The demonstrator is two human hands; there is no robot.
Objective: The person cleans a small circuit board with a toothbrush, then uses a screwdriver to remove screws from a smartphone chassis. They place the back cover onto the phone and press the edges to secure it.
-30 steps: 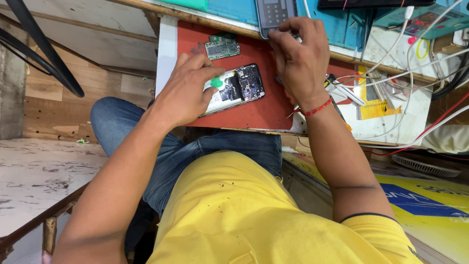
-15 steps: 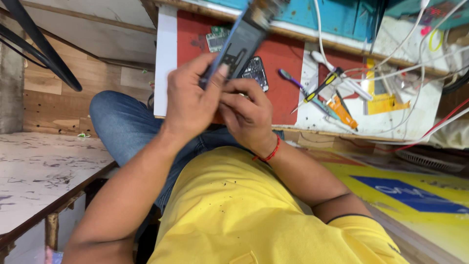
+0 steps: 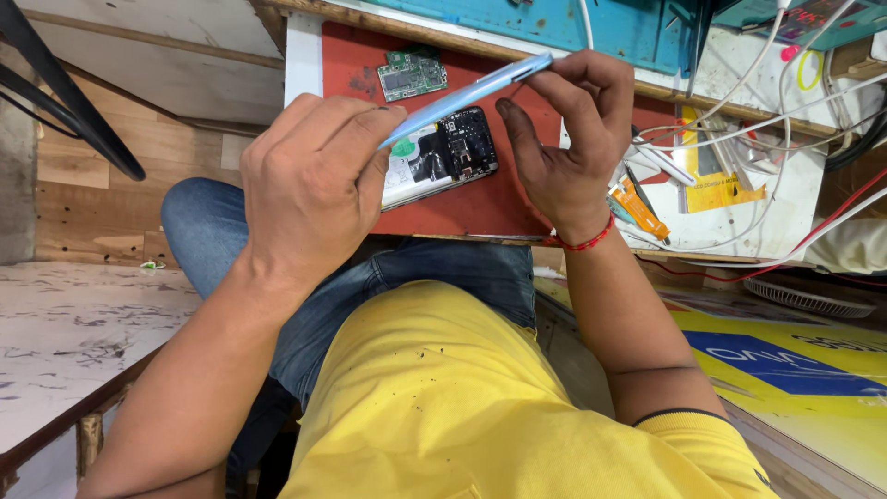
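**Wearer's clothing and wrist**

Yellow short-sleeved shirt, dark trim at sleeve hem, small dark specks across the front. Blue denim jeans on the legs. Red thread band around right wrist. Both forearms bare; left hand and right hand ungloved.

A yellow sign with a blue panel — lower right, lying flat.

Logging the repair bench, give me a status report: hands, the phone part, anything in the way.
Left hand and right hand both grip thin blue back cover, held edge-on above mat. Opened phone lies beneath on red mat. Nothing blocking; tools, cables off right.
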